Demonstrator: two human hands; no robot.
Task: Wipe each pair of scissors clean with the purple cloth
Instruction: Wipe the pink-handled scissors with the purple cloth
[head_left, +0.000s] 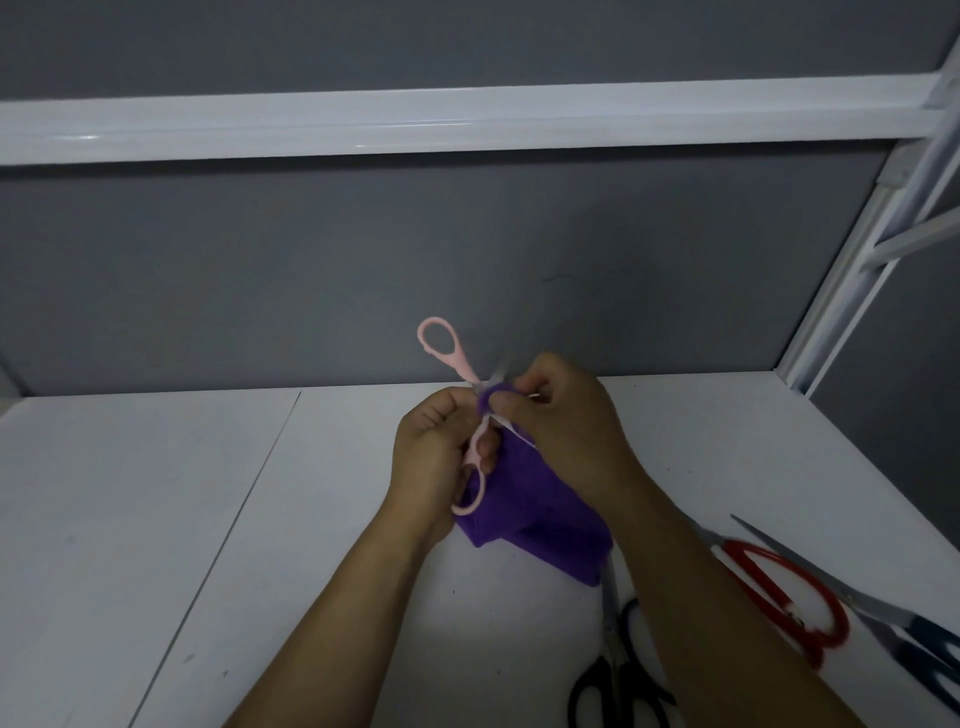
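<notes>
While left hand (436, 457) grips pink scissors (461, 365) | right hand (566, 431) pinches purple cloth (540, 530) against them

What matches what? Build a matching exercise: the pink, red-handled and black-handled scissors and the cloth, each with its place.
1 pink scissors
2 purple cloth
3 red-handled scissors
4 black-handled scissors

A on the table, at the bottom edge
B held open in the left hand
C on the table, right of the right forearm
D pinched round a blade by the right hand

Pairs: 1-B, 2-D, 3-C, 4-A
</notes>
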